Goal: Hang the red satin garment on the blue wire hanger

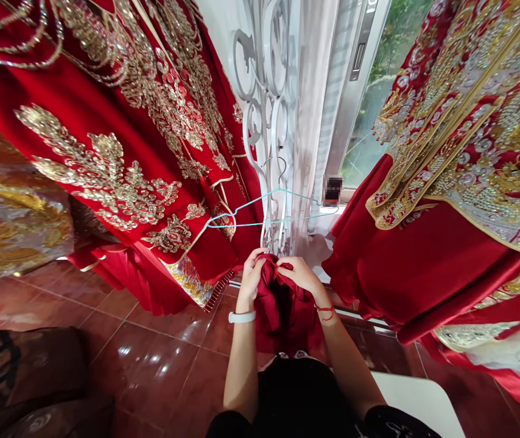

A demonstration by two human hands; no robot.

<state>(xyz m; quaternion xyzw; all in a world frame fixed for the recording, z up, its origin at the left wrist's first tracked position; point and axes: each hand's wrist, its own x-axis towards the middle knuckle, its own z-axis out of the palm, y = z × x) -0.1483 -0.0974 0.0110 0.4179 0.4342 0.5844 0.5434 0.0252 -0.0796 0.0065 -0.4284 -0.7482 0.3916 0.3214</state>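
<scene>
"So, where was the dark-red garment (269,316)?"

"At lower centre, hanging between the left hand (253,275) and the right hand (300,274)."

"And the fingers?"

"Both sets were pinched on its gathered top edge, probably to keep the folds raised and in sight while the rest draped down."

"Why was the turquoise wire hanger (279,189) at mid-frame?"

"It seemed hooked on the white scrollwork (244,96), which presumably left both hands free for the garment."

both arms (242,371) forward, fingers (256,257) bent
</scene>
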